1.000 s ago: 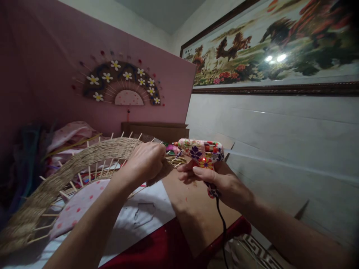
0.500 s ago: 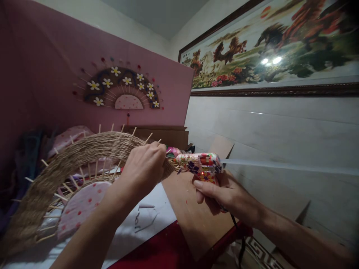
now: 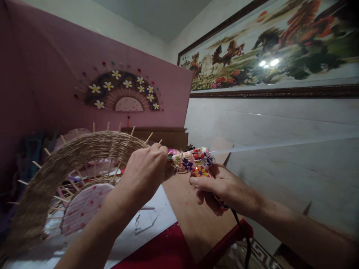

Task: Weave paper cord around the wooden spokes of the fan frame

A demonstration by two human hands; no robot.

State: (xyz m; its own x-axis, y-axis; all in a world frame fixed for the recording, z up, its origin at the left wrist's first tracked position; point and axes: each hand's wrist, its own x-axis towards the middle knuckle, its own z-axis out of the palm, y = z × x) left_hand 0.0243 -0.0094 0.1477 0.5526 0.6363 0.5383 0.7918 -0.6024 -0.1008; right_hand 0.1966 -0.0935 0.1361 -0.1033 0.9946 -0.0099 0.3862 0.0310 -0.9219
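A half-round woven twine fan frame point(image 3: 108, 141) with wooden sticks poking from its rim fills the left side, tilted. Its centre is a pale pink half-disc point(image 3: 84, 209) with red spots. My left hand point(image 3: 147, 166) is closed around the right end of the woven band, its fingertips mostly hidden. In my right hand point(image 3: 221, 186), fingers wrap the handle of a flower-patterned glue gun point(image 3: 187, 161). A long translucent glue stick point(image 3: 252, 147) runs out of its back. The gun's nozzle is at the band's end by my left fingers; whether it touches is hidden.
A finished fan with white flowers point(image 3: 127, 84) is on the pink board point(image 3: 171, 89). Below lie a white sheet point(image 3: 157, 228), a brown board point(image 3: 196, 220) and red cloth point(image 3: 157, 248). A black cord point(image 3: 246, 239) hangs from the gun. A framed horse picture point(image 3: 252, 56) is at right.
The glue gun has moved left and slightly up, its nozzle now closer to my left hand. Its back end dips, and the glue stick now slants upward to the right. The woven frame has tilted slightly.
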